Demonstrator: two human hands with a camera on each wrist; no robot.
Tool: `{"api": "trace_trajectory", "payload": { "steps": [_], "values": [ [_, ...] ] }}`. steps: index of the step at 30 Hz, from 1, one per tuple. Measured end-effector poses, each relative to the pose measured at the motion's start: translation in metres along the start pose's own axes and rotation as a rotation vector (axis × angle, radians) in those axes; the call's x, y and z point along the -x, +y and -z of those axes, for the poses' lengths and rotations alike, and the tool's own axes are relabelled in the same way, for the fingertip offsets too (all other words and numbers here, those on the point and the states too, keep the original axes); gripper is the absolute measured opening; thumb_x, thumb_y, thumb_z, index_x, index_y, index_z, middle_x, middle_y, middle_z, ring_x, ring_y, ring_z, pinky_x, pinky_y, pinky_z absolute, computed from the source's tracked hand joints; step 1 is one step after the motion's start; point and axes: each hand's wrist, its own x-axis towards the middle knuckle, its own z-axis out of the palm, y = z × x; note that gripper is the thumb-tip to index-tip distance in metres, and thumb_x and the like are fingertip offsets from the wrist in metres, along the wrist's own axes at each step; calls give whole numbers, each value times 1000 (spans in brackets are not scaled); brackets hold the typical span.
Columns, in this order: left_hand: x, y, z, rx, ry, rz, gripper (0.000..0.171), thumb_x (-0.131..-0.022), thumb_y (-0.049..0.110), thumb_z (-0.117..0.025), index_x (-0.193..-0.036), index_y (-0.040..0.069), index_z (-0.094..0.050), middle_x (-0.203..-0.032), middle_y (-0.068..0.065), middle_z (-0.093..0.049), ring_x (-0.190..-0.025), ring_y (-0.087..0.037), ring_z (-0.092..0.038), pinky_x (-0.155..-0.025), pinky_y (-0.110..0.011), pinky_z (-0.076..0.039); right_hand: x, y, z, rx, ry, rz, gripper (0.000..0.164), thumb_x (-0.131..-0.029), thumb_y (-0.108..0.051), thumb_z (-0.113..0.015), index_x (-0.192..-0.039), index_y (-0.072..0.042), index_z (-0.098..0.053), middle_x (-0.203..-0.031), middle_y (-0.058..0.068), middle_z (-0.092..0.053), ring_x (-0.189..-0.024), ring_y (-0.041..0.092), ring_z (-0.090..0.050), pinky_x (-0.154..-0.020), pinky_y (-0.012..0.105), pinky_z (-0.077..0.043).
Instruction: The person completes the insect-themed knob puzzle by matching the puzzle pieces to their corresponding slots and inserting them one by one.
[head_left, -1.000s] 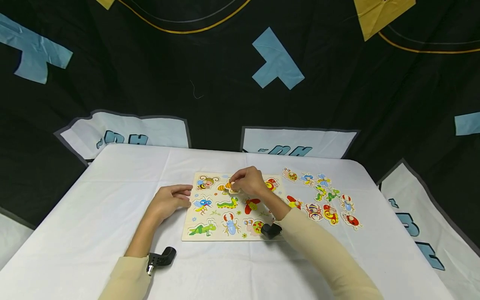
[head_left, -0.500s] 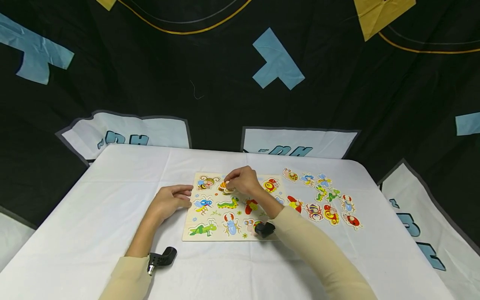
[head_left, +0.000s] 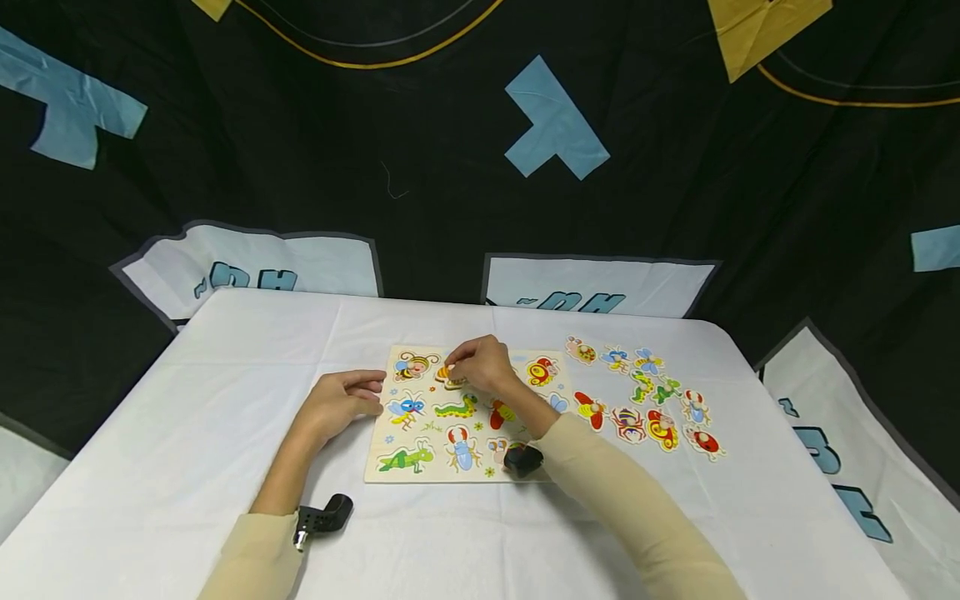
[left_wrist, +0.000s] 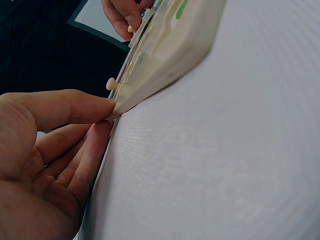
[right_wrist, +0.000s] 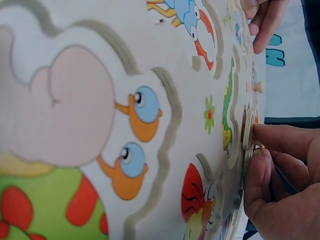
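A wooden insect puzzle board (head_left: 442,475) lies flat on the table. My right hand (head_left: 483,365) is over its back row, thumb and forefinger pinching the small knob of a yellow-and-brown striped bee puzzle piece (head_left: 447,380). In the right wrist view, the piece (right_wrist: 246,131) sits right at the board's surface, largely hidden behind my fingertips (right_wrist: 257,159). My left hand (head_left: 337,406) rests at the board's left edge, its fingers fairly straight. The left wrist view has its fingertips (left_wrist: 107,106) touching the edge near a knob (left_wrist: 112,84).
Several loose insect pieces lie right of the board, including a spider (head_left: 628,423), a snail (head_left: 662,428), a ladybird (head_left: 702,442) and a stag beetle (head_left: 695,407). A white cloth (head_left: 420,542) covers the table. Behind it hangs a dark backdrop (head_left: 435,167).
My right hand has shifted slightly left with the striped piece over the same picture on the board. My left hand stays at the board's edge.
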Motion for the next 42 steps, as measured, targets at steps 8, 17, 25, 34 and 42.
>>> {"api": "trace_trajectory", "payload": {
  "steps": [8, 17, 25, 34, 42],
  "values": [
    [-1, -2, 0, -3, -4, 0, 59, -80, 6, -78, -137, 5, -63, -122, -14, -70, -97, -16, -68, -90, -32, -46, 0, 2, -3, -3, 2, -10, 8, -80, -9, -83, -87, -11, -81, -82, -1, -74, -80, 15, -59, -69, 26, -46],
    [-1, -2, 0, -3, 0, -7, 59, -79, 5, -78, -136, 5, -63, -121, -14, -70, -99, -18, -68, -90, -32, -46, 1, 0, -5, -10, 8, -10, 9, -79, -7, -83, -86, -10, -81, -81, 0, -74, -80, 15, -60, -67, 24, -45],
    [-1, -3, 0, -1, 0, -6, 59, -79, 6, -77, -136, 5, -63, -121, -14, -70, -100, -18, -68, -93, -36, -45, 3, 2, -7, 6, 22, 16, 7, -79, -9, -83, -85, -10, -81, -80, 1, -75, -78, 14, -60, -66, 24, -45],
    [0, -3, -1, 12, -5, -2, 58, -80, 7, -78, -136, 6, -64, -121, -13, -69, -98, -15, -67, -91, -33, -45, 3, 3, -7, 33, 34, 19, 7, -79, -10, -84, -85, -11, -81, -82, -1, -75, -83, 15, -61, -72, 27, -48],
    [1, -3, 0, 7, 4, -6, 58, -80, 6, -78, -136, 5, -64, -120, -13, -70, -96, -15, -67, -89, -32, -45, 2, 3, -4, 30, -4, -2, 9, -79, -11, -84, -86, -12, -81, -84, 0, -74, -83, 16, -60, -71, 27, -48]
  ]
}}
